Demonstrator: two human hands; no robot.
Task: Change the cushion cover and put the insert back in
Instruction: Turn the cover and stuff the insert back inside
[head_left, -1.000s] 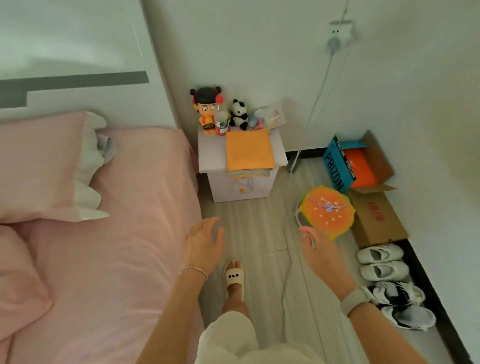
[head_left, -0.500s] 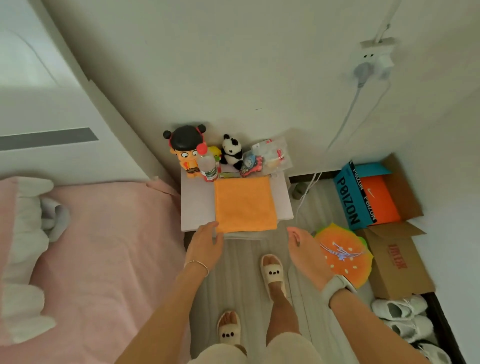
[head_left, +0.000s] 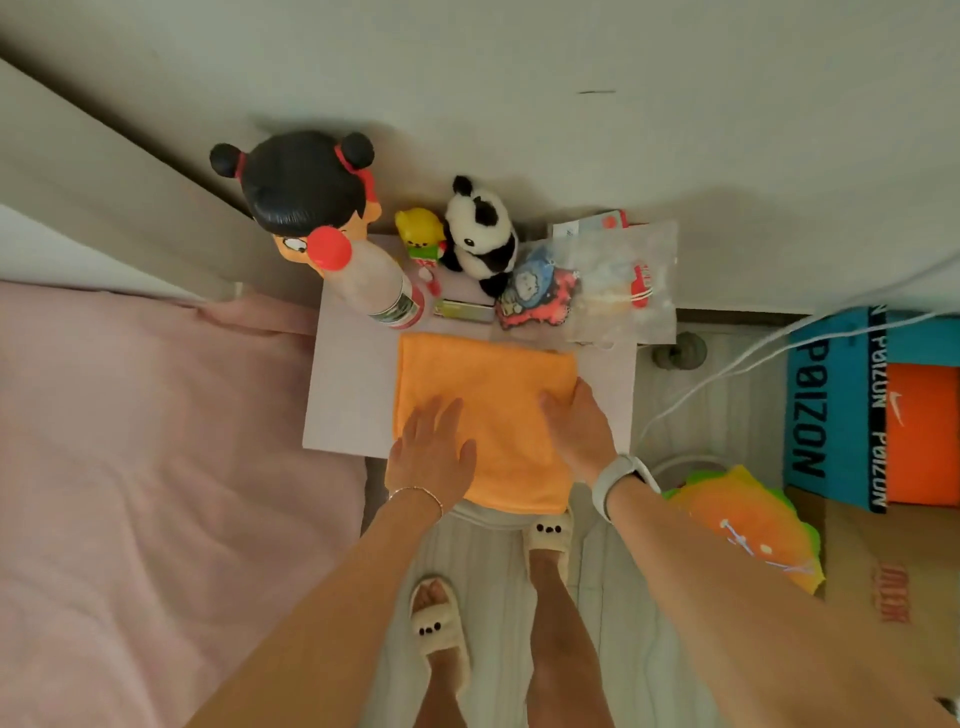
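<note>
The blue box (head_left: 826, 405) reads "POIZON" in black lettering; its black band (head_left: 878, 415) repeats "POIZON" in white.

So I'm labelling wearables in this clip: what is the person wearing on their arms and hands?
Both forearms are bare, with no sleeves in view. The left hand has a thin, light-coloured chain bracelet at its wrist. The right hand has a white band with a rounded white face, a watch or tracker, at its wrist. No gloves and no rings can be made out.
</note>
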